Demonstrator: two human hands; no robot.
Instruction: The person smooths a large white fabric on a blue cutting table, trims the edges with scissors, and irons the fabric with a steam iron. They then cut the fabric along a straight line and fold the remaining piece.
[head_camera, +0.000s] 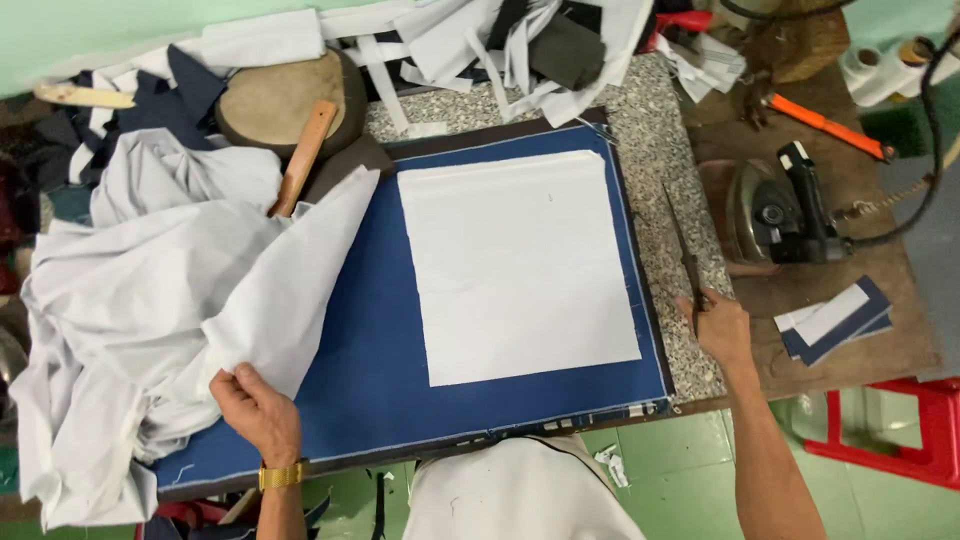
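A speckled stone surface (655, 160) carries a navy cloth (370, 350) with a white fabric rectangle (515, 265) lying flat on it. The left hand (255, 405), with a gold watch (282, 474) at the wrist, has its grip pinched on the edge of a pale grey garment (150, 300) heaped beyond and outward of it. The right hand (720, 328) has its grip closed around long scissors (685, 250), blades pointing away along the cloth's edge; outward of that grip sit an electric iron (780, 215) and a small stack of white and navy pieces (835, 320).

A speckled stone table (655, 150) carries a blue cloth (370, 360) under a white panel (515, 265).
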